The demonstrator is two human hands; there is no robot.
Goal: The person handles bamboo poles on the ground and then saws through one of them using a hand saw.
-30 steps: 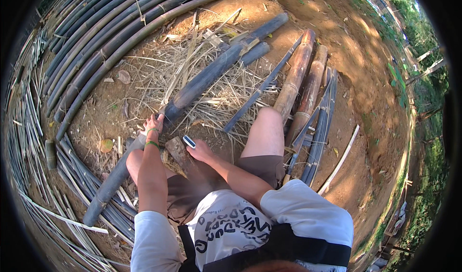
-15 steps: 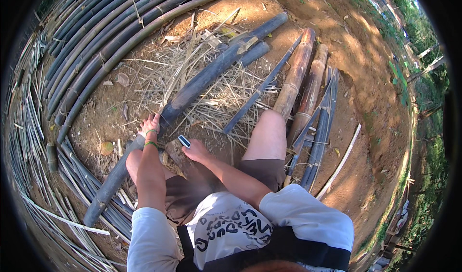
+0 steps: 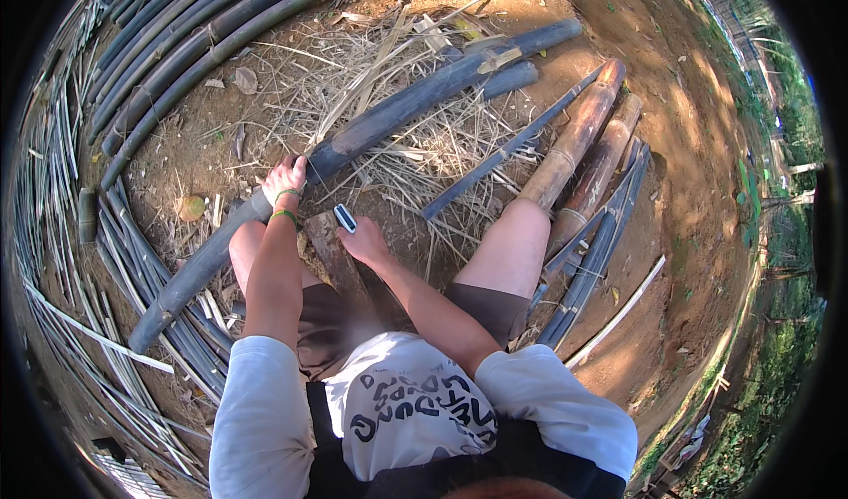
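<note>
A long dark grey bamboo pole (image 3: 433,88) runs slantwise from the far right to the near left, passing over my left thigh. My left hand (image 3: 284,179), with green bands at its wrist, is wrapped over the top of this pole near its middle. In front of my body, my right hand (image 3: 364,241) is closed around a small oblong object (image 3: 345,218) with a white rim and a dark face. Its exact kind does not show, and my fingers cover its lower end. Below and between the hands lies a brown wooden piece (image 3: 334,256).
Straw-like bamboo shavings (image 3: 402,159) litter the soil beyond the pole. Long dark poles (image 3: 212,53) lie at the far left, thin split strips (image 3: 53,234) at the left. Brown bamboo lengths (image 3: 574,137) and bundled dark strips (image 3: 587,269) lie by my right knee.
The view has shifted, so the poles appear moved within it. My left hand keeps its hold on the bamboo pole. The object in my right hand now points more upright.
</note>
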